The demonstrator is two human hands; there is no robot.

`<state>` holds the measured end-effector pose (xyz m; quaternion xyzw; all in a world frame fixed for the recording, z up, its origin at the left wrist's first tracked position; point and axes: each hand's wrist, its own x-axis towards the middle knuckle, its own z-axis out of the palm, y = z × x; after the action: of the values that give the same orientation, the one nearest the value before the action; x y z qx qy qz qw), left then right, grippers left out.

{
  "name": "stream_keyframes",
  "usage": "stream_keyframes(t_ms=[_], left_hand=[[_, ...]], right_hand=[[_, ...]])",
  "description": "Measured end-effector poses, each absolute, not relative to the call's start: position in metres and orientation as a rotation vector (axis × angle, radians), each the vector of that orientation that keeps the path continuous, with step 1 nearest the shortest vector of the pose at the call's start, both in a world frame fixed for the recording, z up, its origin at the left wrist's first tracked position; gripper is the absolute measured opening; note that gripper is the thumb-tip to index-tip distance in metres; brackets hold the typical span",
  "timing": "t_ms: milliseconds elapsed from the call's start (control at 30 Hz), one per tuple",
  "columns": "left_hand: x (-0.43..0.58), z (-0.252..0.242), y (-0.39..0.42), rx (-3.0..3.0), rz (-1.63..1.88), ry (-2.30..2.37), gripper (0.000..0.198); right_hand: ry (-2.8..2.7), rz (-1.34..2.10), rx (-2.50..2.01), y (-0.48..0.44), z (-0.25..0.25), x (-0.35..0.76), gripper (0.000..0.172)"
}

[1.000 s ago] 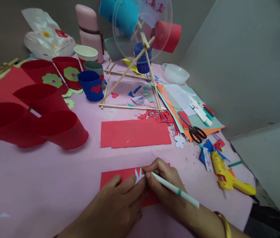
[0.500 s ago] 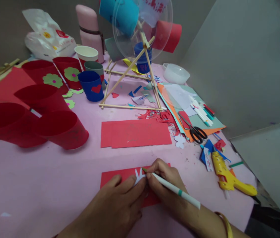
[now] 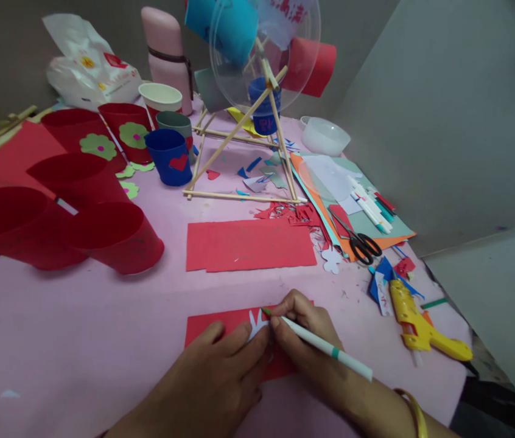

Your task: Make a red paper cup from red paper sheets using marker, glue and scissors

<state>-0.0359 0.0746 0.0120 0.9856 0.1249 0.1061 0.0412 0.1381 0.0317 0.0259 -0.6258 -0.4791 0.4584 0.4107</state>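
Saw right hand [image 3: 305,331] pinching white marker [image 3: 325,348], green tip [image 3: 266,311] just beside white cut-out [image 3: 257,330]; left hand [image 3: 221,371] was unclenched, fingertips pressing cut-out onto red sheet [image 3: 205,328]. Sheet lay on pink tabletop [image 3: 79,340], near two overlapping red strips [image 3: 260,244]

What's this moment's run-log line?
left hand: touching white pronged paper cutout on red rectangular paper | right hand: holding slim white green-tipped marker
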Motion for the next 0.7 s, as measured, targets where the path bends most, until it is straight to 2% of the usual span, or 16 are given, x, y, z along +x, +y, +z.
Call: stream_keyframes(t_ms=[433, 700], left_hand=[[-0.0363, 0.0131, 0.0741, 3.004, 0.332, 0.403, 0.025], [-0.0365, 0.0152, 0.0742, 3.006, 0.291, 0.397, 0.025]], right_hand=[[-1.315, 1.061, -1.707, 0.0312, 0.0264, 0.1389, 0.007], [-1.198, 1.140, -1.570, 0.0303, 0.0253, 0.1388, 0.008]])
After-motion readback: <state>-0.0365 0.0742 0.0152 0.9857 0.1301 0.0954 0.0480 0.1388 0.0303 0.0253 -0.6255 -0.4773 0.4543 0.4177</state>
